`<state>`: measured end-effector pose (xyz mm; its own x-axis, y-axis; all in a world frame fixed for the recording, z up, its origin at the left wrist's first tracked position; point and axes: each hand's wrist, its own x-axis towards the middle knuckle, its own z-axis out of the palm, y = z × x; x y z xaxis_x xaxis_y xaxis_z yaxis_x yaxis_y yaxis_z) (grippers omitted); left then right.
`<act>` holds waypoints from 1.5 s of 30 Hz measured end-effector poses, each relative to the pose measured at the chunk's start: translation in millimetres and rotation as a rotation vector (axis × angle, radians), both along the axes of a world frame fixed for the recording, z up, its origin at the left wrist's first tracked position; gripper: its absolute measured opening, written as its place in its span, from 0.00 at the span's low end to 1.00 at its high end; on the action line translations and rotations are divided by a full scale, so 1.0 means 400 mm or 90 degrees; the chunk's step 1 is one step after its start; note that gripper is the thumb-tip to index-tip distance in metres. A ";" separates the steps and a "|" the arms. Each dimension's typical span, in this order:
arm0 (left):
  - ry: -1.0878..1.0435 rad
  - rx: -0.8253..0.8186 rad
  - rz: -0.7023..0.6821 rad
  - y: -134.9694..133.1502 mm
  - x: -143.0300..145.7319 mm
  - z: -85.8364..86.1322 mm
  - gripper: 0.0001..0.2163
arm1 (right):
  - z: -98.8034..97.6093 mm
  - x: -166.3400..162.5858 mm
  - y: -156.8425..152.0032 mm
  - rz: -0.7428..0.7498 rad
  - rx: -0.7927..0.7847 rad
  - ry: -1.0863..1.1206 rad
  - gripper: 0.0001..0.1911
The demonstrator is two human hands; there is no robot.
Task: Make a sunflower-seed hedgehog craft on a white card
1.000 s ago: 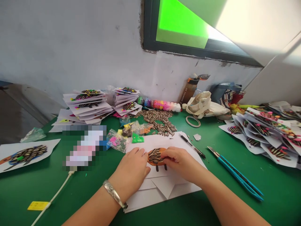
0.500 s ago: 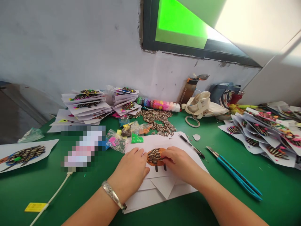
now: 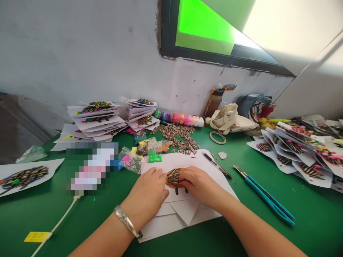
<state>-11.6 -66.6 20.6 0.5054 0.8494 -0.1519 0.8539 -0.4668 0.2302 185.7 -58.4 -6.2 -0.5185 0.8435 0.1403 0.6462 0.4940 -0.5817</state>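
On a stack of white paper (image 3: 163,230) is an orange oval patch (image 3: 182,170), largely covered with striped sunflower seeds (image 3: 173,177). Two dark leg-like strips (image 3: 177,191) stick out below it. My left hand (image 3: 148,189) rests flat on the paper at the patch's left edge, fingers stretched out. At the patch's right side, the fingers of my right hand (image 3: 199,184) are pinched together against the seeds. Whatever lies between those fingertips is hidden. Behind the paper spreads a loose heap of sunflower seeds (image 3: 182,137).
A blue utility knife (image 3: 268,198) and a black pen (image 3: 216,165) lie to the right. Seed-picture stacks (image 3: 99,123) stand at back left, with more pictures (image 3: 294,151) at right. Small clay bags (image 3: 131,159), a tape roll (image 3: 217,137) and a bottle (image 3: 214,101) sit further back.
My right hand has shifted slightly left over the seeds, covering more of the orange patch's right side. My left hand stays in place on the paper.
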 end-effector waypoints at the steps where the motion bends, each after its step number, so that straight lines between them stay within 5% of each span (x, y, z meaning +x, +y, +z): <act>1: 0.000 -0.002 0.001 0.001 0.001 0.000 0.14 | -0.001 -0.002 0.001 -0.003 -0.003 -0.007 0.15; 10: -0.008 0.001 0.005 0.001 -0.002 -0.007 0.14 | 0.011 0.024 -0.012 -0.097 0.007 -0.091 0.08; 25: -0.006 0.004 0.004 -0.001 -0.001 -0.008 0.16 | -0.033 0.016 0.003 -0.048 0.082 -0.075 0.11; 35: 0.000 0.017 0.002 0.002 -0.002 -0.018 0.16 | -0.020 0.006 0.004 -0.021 0.039 -0.038 0.13; 45: 0.012 0.017 0.001 0.001 -0.003 -0.016 0.16 | -0.038 0.111 0.099 -0.312 0.067 -0.051 0.15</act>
